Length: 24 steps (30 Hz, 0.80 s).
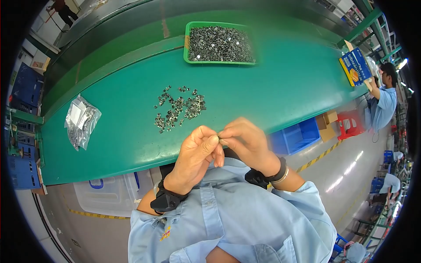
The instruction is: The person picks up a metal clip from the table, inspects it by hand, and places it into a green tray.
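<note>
My left hand (197, 151) and my right hand (246, 143) meet fingertip to fingertip in front of my chest, over the near edge of the green table (127, 144). Between the pinched thumbs and forefingers sits a small dark part (219, 137), mostly hidden by the fingers, so its kind cannot be made out. Just beyond my hands, a loose scatter of small shiny metal pieces (195, 106) lies on the tabletop. Farther back stands a green tray (187, 48) full of many similar-looking small metal pieces.
On the left of the table lies a clear plastic bag (81, 122) with small parts and a white paper. A blue and yellow box (356, 66) stands at the far right, beside a co-worker (383, 101). Below are a blue bin (300, 135) and a red stool (349, 124).
</note>
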{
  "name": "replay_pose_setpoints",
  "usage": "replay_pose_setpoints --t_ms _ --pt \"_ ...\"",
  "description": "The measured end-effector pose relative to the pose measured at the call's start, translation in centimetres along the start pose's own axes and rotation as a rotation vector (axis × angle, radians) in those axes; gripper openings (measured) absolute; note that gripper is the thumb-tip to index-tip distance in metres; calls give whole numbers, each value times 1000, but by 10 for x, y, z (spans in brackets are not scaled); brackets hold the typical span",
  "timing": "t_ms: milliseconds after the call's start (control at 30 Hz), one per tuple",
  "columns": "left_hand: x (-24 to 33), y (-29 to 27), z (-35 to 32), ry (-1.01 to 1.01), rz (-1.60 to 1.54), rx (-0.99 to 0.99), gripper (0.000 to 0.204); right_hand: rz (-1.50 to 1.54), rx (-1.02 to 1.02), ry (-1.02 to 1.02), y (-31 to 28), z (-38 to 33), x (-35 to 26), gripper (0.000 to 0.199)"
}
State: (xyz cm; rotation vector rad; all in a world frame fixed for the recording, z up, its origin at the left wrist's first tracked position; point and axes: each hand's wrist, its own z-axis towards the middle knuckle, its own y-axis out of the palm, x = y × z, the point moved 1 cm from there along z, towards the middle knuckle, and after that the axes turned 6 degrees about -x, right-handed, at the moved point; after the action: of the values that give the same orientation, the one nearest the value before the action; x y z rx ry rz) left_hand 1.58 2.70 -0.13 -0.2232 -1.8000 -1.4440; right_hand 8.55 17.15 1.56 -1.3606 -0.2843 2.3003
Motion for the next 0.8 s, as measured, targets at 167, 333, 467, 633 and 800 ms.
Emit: replay_pose_setpoints --t_ms 167,333,467,633,800 --pt "3 0 -1 -37 115 26 18 -120 -35 -74 -4 0 6 21" --pt "4 5 -1 -27 2 29 17 -42 -14 -73 -4 -1 5 20" --pt "-2 -3 -1 -30 -135 -49 15 36 1 -22 -1 -3 5 20" --pt "-5 -5 -1 -30 -207 -82 13 48 -17 -20 0 -1 3 18" --pt "0 -6 -1 -33 -114 -85 13 11 -37 -44 1 0 2 15"
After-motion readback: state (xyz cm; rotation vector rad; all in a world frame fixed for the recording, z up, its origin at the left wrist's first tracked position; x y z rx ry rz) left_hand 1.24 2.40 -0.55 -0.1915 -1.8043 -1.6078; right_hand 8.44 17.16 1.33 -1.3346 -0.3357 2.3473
